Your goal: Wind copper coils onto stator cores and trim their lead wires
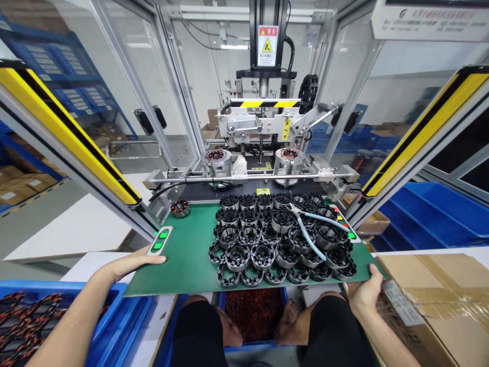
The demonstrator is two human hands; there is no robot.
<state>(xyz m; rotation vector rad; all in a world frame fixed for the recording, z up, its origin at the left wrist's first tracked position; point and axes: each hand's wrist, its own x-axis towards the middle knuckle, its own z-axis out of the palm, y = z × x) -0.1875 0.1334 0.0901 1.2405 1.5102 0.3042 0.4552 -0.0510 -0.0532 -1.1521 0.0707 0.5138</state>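
At the left edge of the green worktop (183,275), my left hand (139,261) is open, its thumb stretched over the surface beside a switch panel (159,240) with two green-lit buttons. Its other fingers are mostly hidden. My right hand (364,293) is at the right front corner, thumb raised and apart, remaining fingers out of sight below the edge; nothing shows in it. Between the hands, black-and-silver stator cores (237,255) stand in stacked rows. Diagonal cutters (305,224) with pale blue handles lie open on top of them. One copper-wound stator (180,209) sits alone at the back left.
Behind the worktop stands a machine (263,122) with two wound stators on holders. Yellow-black light bars (69,132) flank the opening. A blue crate (126,306) is at lower left, a cardboard box (439,285) at right, and a blue bin (254,346) between my feet.
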